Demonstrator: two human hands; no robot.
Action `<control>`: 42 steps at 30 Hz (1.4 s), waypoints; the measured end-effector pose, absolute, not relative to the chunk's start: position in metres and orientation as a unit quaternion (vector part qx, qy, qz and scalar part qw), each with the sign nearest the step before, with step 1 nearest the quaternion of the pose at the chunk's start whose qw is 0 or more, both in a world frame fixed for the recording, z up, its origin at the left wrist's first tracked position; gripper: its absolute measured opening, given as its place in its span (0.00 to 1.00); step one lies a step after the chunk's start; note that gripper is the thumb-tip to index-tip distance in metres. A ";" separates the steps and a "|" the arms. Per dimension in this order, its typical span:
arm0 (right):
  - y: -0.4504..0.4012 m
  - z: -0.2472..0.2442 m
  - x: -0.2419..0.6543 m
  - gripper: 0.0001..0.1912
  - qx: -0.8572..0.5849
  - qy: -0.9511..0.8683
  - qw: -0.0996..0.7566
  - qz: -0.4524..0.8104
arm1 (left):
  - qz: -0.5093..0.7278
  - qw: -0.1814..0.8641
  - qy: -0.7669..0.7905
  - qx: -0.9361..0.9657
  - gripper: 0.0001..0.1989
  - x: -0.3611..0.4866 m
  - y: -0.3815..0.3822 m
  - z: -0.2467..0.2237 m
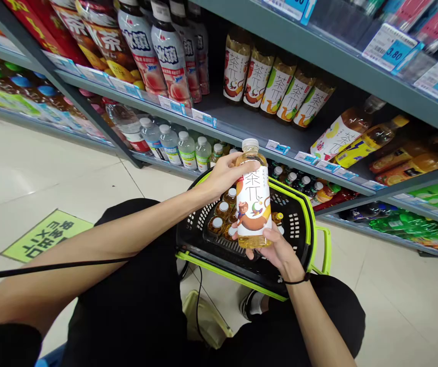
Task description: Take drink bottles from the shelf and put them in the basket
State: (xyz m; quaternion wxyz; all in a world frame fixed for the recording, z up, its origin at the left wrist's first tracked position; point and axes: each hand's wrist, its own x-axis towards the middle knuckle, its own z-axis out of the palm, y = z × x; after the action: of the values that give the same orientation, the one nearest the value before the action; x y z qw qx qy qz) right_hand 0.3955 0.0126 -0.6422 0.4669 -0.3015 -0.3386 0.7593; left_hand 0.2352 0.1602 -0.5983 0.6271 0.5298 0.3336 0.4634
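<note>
Both my hands hold a tea bottle (254, 199) with a white cap, a white label and amber liquid, nearly upright above the basket. My left hand (224, 176) is closed round its upper part, the thumb across the shoulder. Near the base, my right hand (274, 247) grips it from below and the side. Under the bottle stands a black shopping basket (294, 255) with a lime-green rim and handle, between my knees. Several capped bottles (219, 223) of amber drink stand inside; the held bottle hides part of them.
On the middle shelf (219, 109) stand several tea bottles (259, 76) and peach drink bottles (169, 56). To their right, some bottles (341, 135) lean or lie over. Small water bottles (186, 150) fill the bottom shelf. A green floor sign (47, 234) lies at left.
</note>
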 end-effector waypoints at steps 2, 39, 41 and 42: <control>0.011 -0.642 0.395 0.35 -0.307 -0.340 0.465 0.758 | 0.455 0.631 0.334 0.532 0.22 0.236 0.160 -0.599; -0.010 -0.663 0.380 0.52 -0.630 -0.683 0.364 0.068 | 0.409 0.835 0.237 0.283 0.09 0.234 0.168 -0.592; -0.010 -0.661 0.381 0.53 -0.626 -0.685 0.368 0.057 | 0.406 0.838 0.230 0.283 0.09 0.233 0.168 -0.589; -0.010 -0.660 0.382 0.53 -0.626 -0.685 0.369 0.056 | 0.405 0.840 0.225 0.283 0.09 0.233 0.167 -0.588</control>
State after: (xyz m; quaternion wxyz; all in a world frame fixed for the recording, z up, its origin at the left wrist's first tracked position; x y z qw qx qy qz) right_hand 0.3822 -0.0097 -0.6598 0.3691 -0.6257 -0.6849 0.0560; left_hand 0.2330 0.1674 -0.5883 0.8396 0.2832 0.2251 0.4052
